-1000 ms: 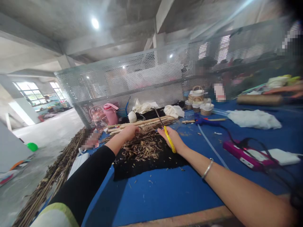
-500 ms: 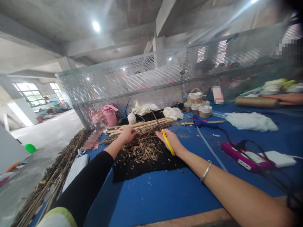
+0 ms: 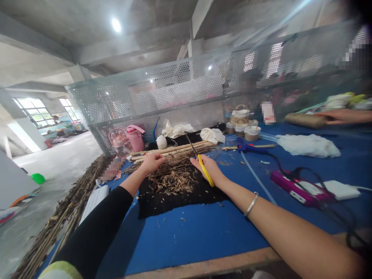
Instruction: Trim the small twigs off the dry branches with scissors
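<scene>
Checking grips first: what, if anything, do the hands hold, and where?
Right hand: scissors, by the yellow handle. Left hand: cannot tell if anything is held.

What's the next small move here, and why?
Probably angle the yellow-handled scissors in the right hand toward the left hand for a snip: they point away, apart from the left hand, which is pinched near the dried stems. Loose dried plant bits lie on the black cloth. Whether the left hand grips a stem is unclear.

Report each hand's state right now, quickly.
Left hand: fingers drawn together; whether anything is held cannot be told.
Right hand: holding yellow-handled scissors.
</scene>
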The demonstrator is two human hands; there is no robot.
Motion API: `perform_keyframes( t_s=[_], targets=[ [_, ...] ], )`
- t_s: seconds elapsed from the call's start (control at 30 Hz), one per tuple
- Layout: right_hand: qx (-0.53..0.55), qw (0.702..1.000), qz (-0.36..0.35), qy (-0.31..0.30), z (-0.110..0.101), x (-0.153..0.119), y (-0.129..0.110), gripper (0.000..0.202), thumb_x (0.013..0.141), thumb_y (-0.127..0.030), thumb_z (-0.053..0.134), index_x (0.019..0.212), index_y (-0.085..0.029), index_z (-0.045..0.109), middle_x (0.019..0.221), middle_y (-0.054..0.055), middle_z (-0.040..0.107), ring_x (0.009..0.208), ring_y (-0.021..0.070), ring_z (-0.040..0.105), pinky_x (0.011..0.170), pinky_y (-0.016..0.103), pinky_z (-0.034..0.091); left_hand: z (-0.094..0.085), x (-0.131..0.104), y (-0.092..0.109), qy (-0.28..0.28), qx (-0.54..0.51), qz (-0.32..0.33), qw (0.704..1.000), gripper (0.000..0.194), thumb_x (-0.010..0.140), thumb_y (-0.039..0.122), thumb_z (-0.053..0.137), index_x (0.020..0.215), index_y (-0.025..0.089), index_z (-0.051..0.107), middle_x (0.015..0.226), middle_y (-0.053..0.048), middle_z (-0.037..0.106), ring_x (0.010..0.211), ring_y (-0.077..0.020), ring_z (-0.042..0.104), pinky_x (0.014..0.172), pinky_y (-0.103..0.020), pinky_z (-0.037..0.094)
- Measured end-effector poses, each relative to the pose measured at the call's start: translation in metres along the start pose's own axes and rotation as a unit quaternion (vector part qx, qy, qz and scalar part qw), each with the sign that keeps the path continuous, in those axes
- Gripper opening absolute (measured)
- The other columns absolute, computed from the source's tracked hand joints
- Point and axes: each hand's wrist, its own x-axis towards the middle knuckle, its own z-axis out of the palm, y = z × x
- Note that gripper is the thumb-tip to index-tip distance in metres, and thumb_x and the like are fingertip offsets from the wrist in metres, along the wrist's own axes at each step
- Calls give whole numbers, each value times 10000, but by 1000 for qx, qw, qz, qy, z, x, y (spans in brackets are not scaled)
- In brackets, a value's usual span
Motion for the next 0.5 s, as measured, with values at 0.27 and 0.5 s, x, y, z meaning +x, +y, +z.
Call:
perform_keyframes(
  t_s=[0.27,0.5],
  targets=[
    [-8,1000,2,8,0,2,5,460,705,-650,444,618,-199,418,546,-33,426,523,110,354,516,233,315,8,-2,1,-83,197,115,970,295,737,214,482,967,186,664,926,-32,674,858,-158,584,793,-242,434],
    [-18,1000,0,12,-5,3,3,476,709,-672,416,620,-204,413,539,-30,407,516,119,360,508,238,311,14,5,-10,-58,295,140,943,367,745,110,427,1038,165,641,1039,-83,645,961,-194,570,875,-285,408]
  ],
)
